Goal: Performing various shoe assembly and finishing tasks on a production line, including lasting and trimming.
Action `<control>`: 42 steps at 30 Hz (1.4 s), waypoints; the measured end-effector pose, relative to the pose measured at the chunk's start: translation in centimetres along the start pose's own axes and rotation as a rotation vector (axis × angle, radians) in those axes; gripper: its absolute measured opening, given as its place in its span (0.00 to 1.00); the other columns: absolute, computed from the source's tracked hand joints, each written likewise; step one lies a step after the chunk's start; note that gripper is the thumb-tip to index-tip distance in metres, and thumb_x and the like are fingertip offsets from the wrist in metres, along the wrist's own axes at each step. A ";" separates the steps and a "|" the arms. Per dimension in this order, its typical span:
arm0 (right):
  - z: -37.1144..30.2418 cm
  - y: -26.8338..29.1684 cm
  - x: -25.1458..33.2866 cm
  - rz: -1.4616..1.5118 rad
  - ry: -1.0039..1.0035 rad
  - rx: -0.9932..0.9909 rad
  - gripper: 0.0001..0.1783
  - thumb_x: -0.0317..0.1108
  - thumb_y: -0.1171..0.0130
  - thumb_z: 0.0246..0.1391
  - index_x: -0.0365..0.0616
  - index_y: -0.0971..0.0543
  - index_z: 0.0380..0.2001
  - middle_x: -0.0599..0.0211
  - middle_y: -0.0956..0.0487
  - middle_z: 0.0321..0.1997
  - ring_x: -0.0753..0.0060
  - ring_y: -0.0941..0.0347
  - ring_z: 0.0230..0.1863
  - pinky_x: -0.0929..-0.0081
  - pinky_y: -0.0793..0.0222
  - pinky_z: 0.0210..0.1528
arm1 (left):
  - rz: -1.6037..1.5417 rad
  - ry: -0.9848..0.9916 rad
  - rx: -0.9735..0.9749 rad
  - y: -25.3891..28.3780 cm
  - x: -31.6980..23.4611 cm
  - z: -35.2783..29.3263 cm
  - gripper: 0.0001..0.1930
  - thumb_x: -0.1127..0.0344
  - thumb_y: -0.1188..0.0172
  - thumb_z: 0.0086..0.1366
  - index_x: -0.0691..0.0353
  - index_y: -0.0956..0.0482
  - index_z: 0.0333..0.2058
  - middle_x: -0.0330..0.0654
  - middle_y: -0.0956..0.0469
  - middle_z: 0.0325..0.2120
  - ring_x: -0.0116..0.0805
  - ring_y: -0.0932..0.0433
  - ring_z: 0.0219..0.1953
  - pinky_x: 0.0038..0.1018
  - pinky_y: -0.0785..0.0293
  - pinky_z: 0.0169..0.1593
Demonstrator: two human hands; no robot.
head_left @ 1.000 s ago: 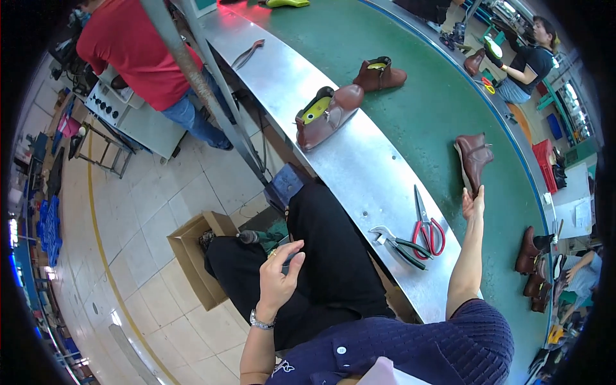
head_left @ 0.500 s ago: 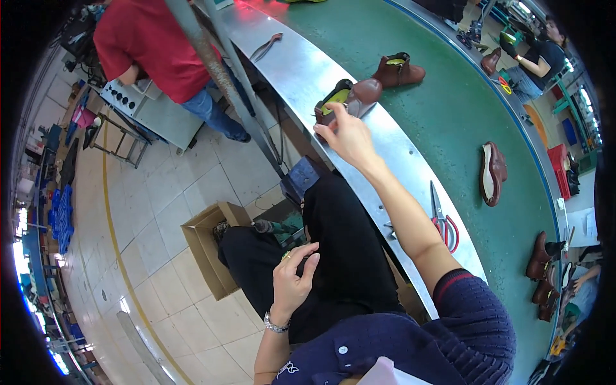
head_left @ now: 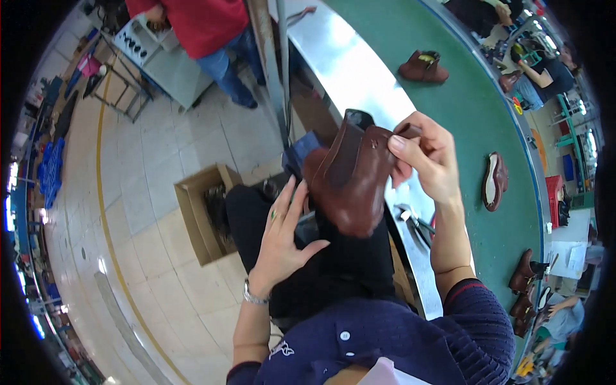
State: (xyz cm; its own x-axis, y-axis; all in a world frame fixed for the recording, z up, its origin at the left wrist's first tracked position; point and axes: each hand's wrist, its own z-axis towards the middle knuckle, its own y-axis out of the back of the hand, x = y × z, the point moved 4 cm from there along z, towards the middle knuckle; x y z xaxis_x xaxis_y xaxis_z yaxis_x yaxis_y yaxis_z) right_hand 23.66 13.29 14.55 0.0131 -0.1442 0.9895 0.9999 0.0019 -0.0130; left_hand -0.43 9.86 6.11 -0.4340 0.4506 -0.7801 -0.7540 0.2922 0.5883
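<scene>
A brown leather ankle boot [head_left: 353,183] with a dark elastic side panel hangs over my lap, its toe tilted down. My right hand [head_left: 431,157] pinches it by a flap or strap near the opening. Close to the boot's left side is my left hand [head_left: 282,234], fingers spread and thumb out, with nothing in it. Its fingertips come near the boot; whether they touch it I cannot tell. Scissors [head_left: 418,226] lie on the metal ledge [head_left: 369,83], partly hidden by my right forearm.
Another brown boot [head_left: 423,67] stands on the green belt [head_left: 459,128], and a shoe with a pale sole [head_left: 493,181] lies on its side. More boots [head_left: 523,273] are at the far right. A cardboard box [head_left: 192,224] sits left of my legs. Beyond a metal post [head_left: 268,64] stands a person in red [head_left: 205,29].
My right hand has taken a boot off the ledge and brought it toward me, over my lap. My left hand has risen beside it, fingers spreading. The view has shifted.
</scene>
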 end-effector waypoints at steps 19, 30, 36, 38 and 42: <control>-5.7 -8.8 -12.3 0.074 -0.491 0.337 0.14 0.41 0.38 0.59 0.40 0.23 0.30 0.74 0.24 0.18 0.88 0.34 0.14 0.88 0.41 0.17 | -0.962 0.348 0.423 -5.6 5.6 -10.2 0.69 0.69 0.21 0.38 0.56 0.66 0.71 0.46 0.58 0.71 0.40 0.56 0.72 0.36 0.56 0.71; -8.7 -2.4 -11.2 -0.489 -0.199 0.024 0.20 0.34 0.39 0.57 0.44 0.25 0.53 0.70 0.23 0.24 0.80 0.25 0.27 0.78 0.29 0.32 | -0.977 0.601 -0.148 -6.1 4.4 -3.9 0.27 0.57 0.29 0.54 0.62 0.29 0.48 0.38 0.25 0.39 0.24 0.26 0.39 0.23 0.28 0.46; -16.9 10.1 -14.9 -1.334 -0.451 0.004 0.33 0.46 0.33 0.51 0.44 0.29 0.58 0.50 0.25 0.47 0.54 0.28 0.49 0.60 0.31 0.50 | -1.030 0.646 -0.219 -6.2 5.2 -3.2 0.25 0.54 0.32 0.58 0.63 0.30 0.46 0.37 0.26 0.35 0.21 0.27 0.35 0.22 0.28 0.41; -18.1 10.5 -15.8 -1.320 -0.448 0.028 0.27 0.41 0.39 0.58 0.45 0.29 0.59 0.51 0.26 0.44 0.57 0.29 0.46 0.60 0.31 0.47 | -1.023 0.645 -0.233 -6.2 4.8 -3.3 0.25 0.50 0.33 0.59 0.62 0.30 0.46 0.37 0.26 0.35 0.21 0.27 0.35 0.21 0.29 0.41; -17.5 10.3 -15.7 -1.278 -0.264 0.062 0.19 0.40 0.49 0.65 0.43 0.27 0.55 0.55 0.25 0.38 0.63 0.28 0.39 0.62 0.31 0.42 | -1.010 0.651 -0.256 -6.4 4.3 -3.5 0.24 0.46 0.42 0.66 0.62 0.30 0.45 0.36 0.27 0.36 0.20 0.29 0.35 0.20 0.31 0.41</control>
State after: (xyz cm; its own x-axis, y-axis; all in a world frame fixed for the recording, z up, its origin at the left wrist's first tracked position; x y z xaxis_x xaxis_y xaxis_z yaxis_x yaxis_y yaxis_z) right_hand 33.74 -1.72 -3.67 -0.9477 0.1200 0.2957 0.3037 0.0552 0.9512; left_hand 0.80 6.93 -1.72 0.2909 -0.4087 -0.8651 -0.9374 0.0591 -0.3431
